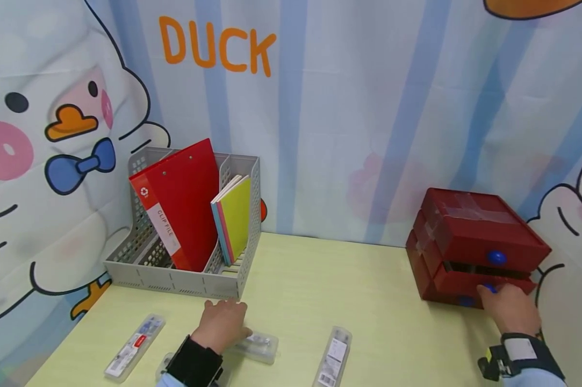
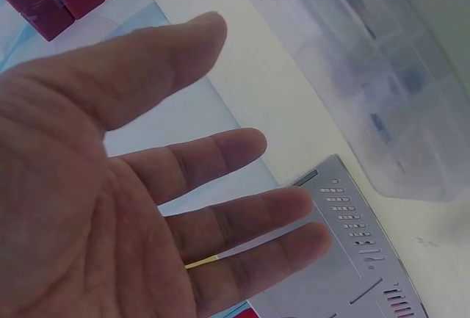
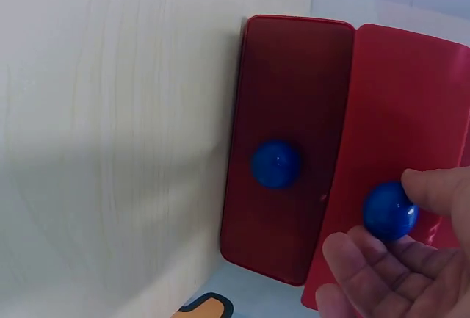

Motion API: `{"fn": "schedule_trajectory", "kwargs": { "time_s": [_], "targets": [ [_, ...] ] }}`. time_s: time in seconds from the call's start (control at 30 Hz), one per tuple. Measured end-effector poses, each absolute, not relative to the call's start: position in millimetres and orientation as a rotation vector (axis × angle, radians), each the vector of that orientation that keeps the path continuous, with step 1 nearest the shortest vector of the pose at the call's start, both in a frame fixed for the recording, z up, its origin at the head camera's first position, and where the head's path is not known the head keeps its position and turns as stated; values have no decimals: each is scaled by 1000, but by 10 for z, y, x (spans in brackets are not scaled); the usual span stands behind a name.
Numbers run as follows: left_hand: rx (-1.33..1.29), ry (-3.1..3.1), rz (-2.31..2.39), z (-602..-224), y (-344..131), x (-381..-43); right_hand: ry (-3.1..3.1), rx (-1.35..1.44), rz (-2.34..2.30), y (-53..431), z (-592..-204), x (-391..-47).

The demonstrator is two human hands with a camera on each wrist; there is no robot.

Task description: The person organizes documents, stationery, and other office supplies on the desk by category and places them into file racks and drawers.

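Between your two hands the yellow-green table (image 1: 300,290) lies open — a wide bare stretch runs from the grey file rack (image 1: 184,269) across to the red drawer box (image 1: 469,242). The rack blocks the back left, standing against the duck curtain (image 1: 368,107). Along the near edge three clear pen cases break up the room: one at the far left (image 1: 135,347), one under your left hand (image 1: 220,322), one (image 1: 333,357) near the middle. On the right, the drawer box stands close to the curtain — your right hand (image 1: 508,309) has little side room there.
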State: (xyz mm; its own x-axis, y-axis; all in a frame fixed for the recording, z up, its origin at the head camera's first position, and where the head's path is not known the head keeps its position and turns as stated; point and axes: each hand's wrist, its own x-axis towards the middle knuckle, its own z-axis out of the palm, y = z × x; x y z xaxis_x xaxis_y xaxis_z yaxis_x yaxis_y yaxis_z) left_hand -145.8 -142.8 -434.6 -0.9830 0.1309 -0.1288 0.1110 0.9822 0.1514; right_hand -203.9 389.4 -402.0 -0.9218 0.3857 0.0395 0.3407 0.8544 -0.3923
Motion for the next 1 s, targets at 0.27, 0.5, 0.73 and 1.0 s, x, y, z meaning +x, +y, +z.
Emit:
{"fn": "schedule_trajectory", "kwargs": {
  "time_s": [0.27, 0.5, 0.73, 1.0],
  "targets": [
    [188, 2992, 236, -4343, -1442, -1449, -2877, -549, 589, 3923, -4037, -2196],
    [189, 2986, 242, -4338, -1465, -1445, -2877, -564, 571, 3911, -4052, -2261],
    [176, 2982, 230, -4344, -1469, -1447, -2988, -582, 611, 3853, -4246, -2245],
    [185, 2995, 238, -4348, -1493, -1438, -3049, -620, 530, 3818, -4579, -2291]
  ]
}}
